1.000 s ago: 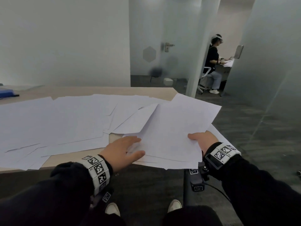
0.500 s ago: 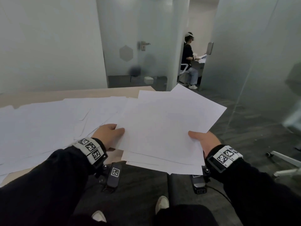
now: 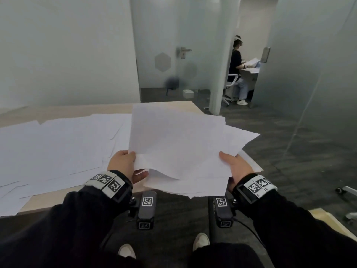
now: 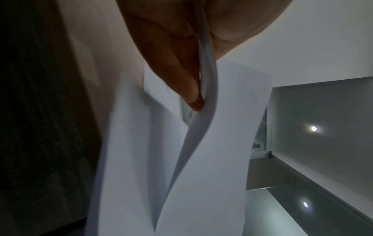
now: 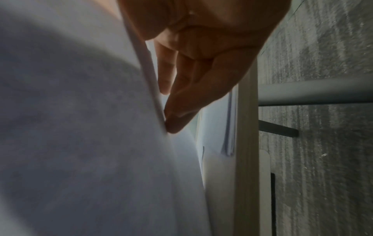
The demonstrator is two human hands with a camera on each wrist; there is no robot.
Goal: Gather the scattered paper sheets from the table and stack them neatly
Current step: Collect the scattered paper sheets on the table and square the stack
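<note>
We pinch the fanned bundle of white paper sheets (image 3: 179, 149) at centre frame, left hand (image 3: 123, 165) and right hand (image 3: 236, 168) gripping opposite edges; next we should square them.

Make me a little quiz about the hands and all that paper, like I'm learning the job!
1. True or false: both hands hold the same bundle of sheets.
2. Where are the loose sheets that are not picked up yet? A) on the floor B) spread on the table C) on a chair
3. Fill in: the edges of the held sheets are ____, not lined up.

Key:
1. True: the left hand pinches the left edge and the right hand pinches the right edge.
2. B
3. Fanned out, with corners sticking out at different angles.
</note>
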